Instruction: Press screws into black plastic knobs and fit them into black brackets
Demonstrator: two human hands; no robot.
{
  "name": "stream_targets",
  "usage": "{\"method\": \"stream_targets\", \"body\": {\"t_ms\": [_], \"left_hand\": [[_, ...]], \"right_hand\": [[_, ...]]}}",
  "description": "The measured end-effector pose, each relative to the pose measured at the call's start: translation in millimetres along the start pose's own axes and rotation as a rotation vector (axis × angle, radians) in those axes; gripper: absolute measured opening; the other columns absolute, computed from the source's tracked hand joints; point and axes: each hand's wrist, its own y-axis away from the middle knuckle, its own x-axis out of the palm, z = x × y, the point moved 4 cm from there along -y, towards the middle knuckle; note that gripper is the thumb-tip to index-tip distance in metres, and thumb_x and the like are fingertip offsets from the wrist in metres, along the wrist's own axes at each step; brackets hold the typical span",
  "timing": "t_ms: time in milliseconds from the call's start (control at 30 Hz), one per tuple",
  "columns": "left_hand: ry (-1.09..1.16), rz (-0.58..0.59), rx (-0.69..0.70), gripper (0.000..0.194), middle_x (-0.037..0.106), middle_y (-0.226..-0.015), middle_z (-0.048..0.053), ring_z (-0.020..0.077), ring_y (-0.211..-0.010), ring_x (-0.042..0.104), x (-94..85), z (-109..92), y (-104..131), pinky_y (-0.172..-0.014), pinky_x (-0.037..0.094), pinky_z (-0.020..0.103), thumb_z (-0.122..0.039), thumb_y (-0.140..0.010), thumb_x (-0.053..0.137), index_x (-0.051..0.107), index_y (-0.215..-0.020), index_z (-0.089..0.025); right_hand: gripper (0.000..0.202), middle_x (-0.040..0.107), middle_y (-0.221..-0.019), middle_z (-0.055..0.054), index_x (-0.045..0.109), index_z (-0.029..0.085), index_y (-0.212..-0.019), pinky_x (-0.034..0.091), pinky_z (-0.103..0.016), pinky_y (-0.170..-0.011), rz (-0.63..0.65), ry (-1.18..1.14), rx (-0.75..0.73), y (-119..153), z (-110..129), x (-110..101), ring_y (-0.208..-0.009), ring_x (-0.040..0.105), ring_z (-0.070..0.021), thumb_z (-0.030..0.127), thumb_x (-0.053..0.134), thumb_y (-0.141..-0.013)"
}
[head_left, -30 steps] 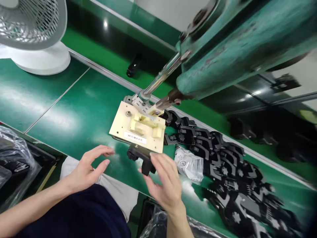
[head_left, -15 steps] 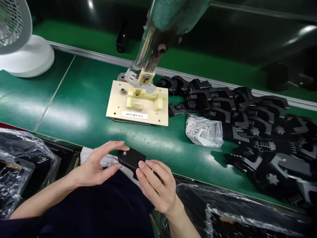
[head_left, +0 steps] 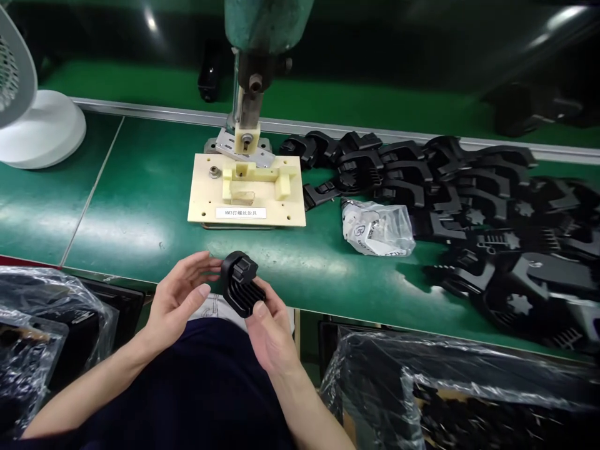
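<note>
Over the bench's front edge, my right hand [head_left: 272,325] grips a black plastic part [head_left: 241,284] by its lower right end, thumb on top and fingers behind. The part is tilted, showing a ribbed face and a raised star-shaped knob. My left hand [head_left: 180,300] is beside the part's left side with thumb and fingers apart; its fingertips come close to the part, and I cannot tell whether they touch. Beyond both hands sits a cream fixture plate [head_left: 199,203] with a raised holder and a printed label, under a green press-like machine [head_left: 267,25].
Many black plastic parts [head_left: 403,169] lie piled along the right of the green bench [head_left: 154,206]. Near them rests a clear plastic bag [head_left: 377,228]. A white fan [head_left: 51,128] stands at the left. Plastic-lined bins [head_left: 398,350] flank me below the bench edge.
The black part has been turned over, from its smooth side with a screw to its ribbed side. My left fingers have come off it. The camera view has shifted.
</note>
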Motion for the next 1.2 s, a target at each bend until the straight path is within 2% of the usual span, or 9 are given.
{"method": "stream_targets", "body": {"t_ms": [133, 333, 567, 700, 833, 1000, 1067, 1133, 1200], "left_hand": [[-0.019, 0.021, -0.016, 0.046, 0.062, -0.126, 0.010, 0.0232, -0.118, 0.059, 4.8, 4.8, 1.0, -0.096, 0.053, 0.037, -0.027, -0.088, 0.059, 0.048, -0.133, -0.026], [0.004, 0.033, -0.085, 0.043, 0.062, -0.128, 0.006, 0.0199, -0.120, 0.058, 6.0, 9.5, 1.1, -0.098, 0.050, 0.031, -0.024, -0.088, 0.059, 0.052, -0.130, -0.029], [0.086, 0.086, -0.147, 0.040, 0.062, -0.127, 0.009, 0.0229, -0.115, 0.060, 8.2, 9.8, -2.4, -0.095, 0.052, 0.034, -0.026, -0.087, 0.061, 0.055, -0.126, -0.026], [0.117, 0.091, -0.189, 0.039, 0.068, -0.111, 0.009, 0.0225, -0.101, 0.066, 9.3, 13.6, -3.2, -0.086, 0.056, 0.033, -0.025, -0.082, 0.066, 0.060, -0.121, -0.024], [0.157, 0.089, -0.193, 0.034, 0.067, -0.104, 0.007, 0.0208, -0.098, 0.065, 5.0, 15.2, -0.5, -0.084, 0.055, 0.030, -0.025, -0.081, 0.068, 0.064, -0.114, -0.023], [0.136, 0.207, -0.167, 0.038, 0.069, -0.102, 0.009, 0.0217, -0.096, 0.066, 1.3, 8.5, 6.5, -0.082, 0.056, 0.029, -0.028, -0.079, 0.069, 0.064, -0.116, -0.023], [0.111, 0.135, -0.139, 0.037, 0.070, -0.104, 0.010, 0.0238, -0.100, 0.066, -2.9, 3.1, 4.5, -0.086, 0.056, 0.031, -0.030, -0.081, 0.067, 0.063, -0.116, -0.021], [0.016, -0.057, -0.067, 0.032, 0.071, -0.103, 0.008, 0.0230, -0.099, 0.067, -13.0, -4.9, -0.6, -0.088, 0.056, 0.033, -0.029, -0.081, 0.066, 0.065, -0.111, -0.019], [-0.174, -0.283, 0.016, 0.026, 0.072, -0.096, 0.005, 0.0201, -0.092, 0.068, -28.6, -11.8, -5.9, -0.087, 0.056, 0.032, -0.028, -0.081, 0.066, 0.067, -0.105, -0.018]], "right_hand": [[0.045, 0.068, -0.106, -0.009, 0.062, 0.025, -0.112, 0.057, -0.040, -0.075, 0.034, -0.179, 0.179, 2.9, -9.5, 3.9, -0.088, 0.066, -0.0222, 0.052, 0.070, -0.077], [0.038, 0.068, -0.095, -0.005, 0.064, 0.023, -0.104, 0.056, -0.033, -0.067, 0.079, -0.350, 0.249, 3.7, -11.8, 7.9, -0.079, 0.066, -0.0193, 0.048, 0.071, -0.076], [0.037, 0.065, -0.080, -0.002, 0.066, 0.021, -0.098, 0.053, -0.029, -0.062, 0.115, -0.288, 0.290, 3.6, -9.4, 9.9, -0.065, 0.060, -0.0147, 0.049, 0.072, -0.074], [0.035, 0.063, -0.076, -0.001, 0.068, 0.022, -0.096, 0.049, -0.025, -0.056, 0.125, -0.244, 0.260, 2.4, -4.2, 15.3, -0.063, 0.059, -0.0129, 0.051, 0.071, -0.076], [0.037, 0.065, -0.076, -0.001, 0.067, 0.021, -0.098, 0.048, -0.023, -0.054, 0.109, -0.305, 0.293, 4.9, -8.2, 17.7, -0.061, 0.062, -0.0130, 0.049, 0.073, -0.075], [0.042, 0.066, -0.070, -0.001, 0.069, 0.018, -0.094, 0.048, -0.026, -0.047, 0.194, -0.385, 0.413, 14.3, -15.4, 16.0, -0.052, 0.061, -0.0151, 0.049, 0.078, -0.067], [0.043, 0.068, -0.072, -0.002, 0.070, 0.018, -0.093, 0.048, -0.027, -0.046, 0.164, -0.384, 0.374, 10.4, -5.4, 5.1, -0.052, 0.061, -0.0161, 0.047, 0.081, -0.063], [0.043, 0.070, -0.079, -0.003, 0.071, 0.020, -0.093, 0.050, -0.028, -0.050, 0.057, -0.400, 0.230, 0.8, 18.8, -12.8, -0.059, 0.063, -0.0175, 0.049, 0.081, -0.062], [0.043, 0.071, -0.087, -0.003, 0.071, 0.023, -0.092, 0.051, -0.030, -0.061, -0.096, -0.420, 0.040, -9.6, 51.7, -34.1, -0.070, 0.065, -0.0179, 0.053, 0.079, -0.063]]}}
